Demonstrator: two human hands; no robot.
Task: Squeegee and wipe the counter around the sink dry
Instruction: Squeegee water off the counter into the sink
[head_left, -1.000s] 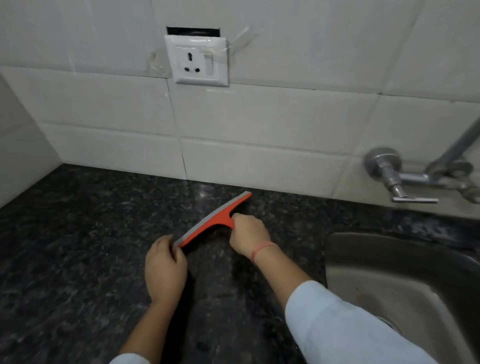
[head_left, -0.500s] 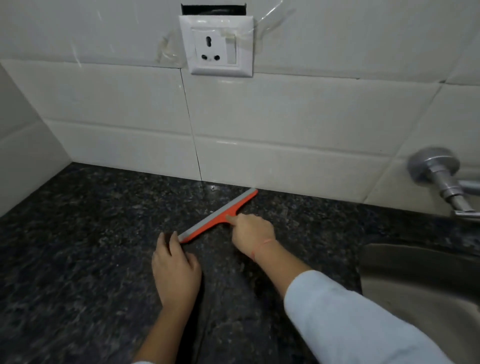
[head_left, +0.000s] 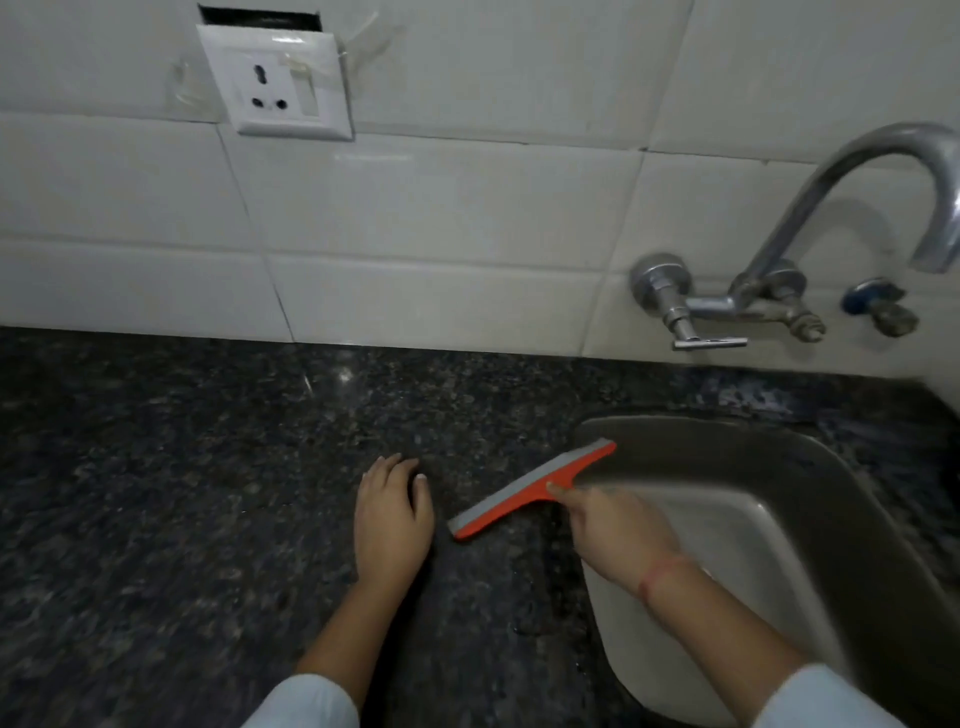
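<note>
Our right hand (head_left: 613, 530) is closed around the handle of the light, stiff squeegee (head_left: 530, 488), its blade at the sink (head_left: 779, 467) edge on the counter (head_left: 182, 493), while our left hand (head_left: 393, 512) rests flat and empty beside it.

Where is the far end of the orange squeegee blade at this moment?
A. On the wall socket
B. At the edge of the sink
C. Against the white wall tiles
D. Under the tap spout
B. The right hand holds the squeegee, and the blade's far end reaches the rim of the sink, well short of the tiles and the tap.
</note>
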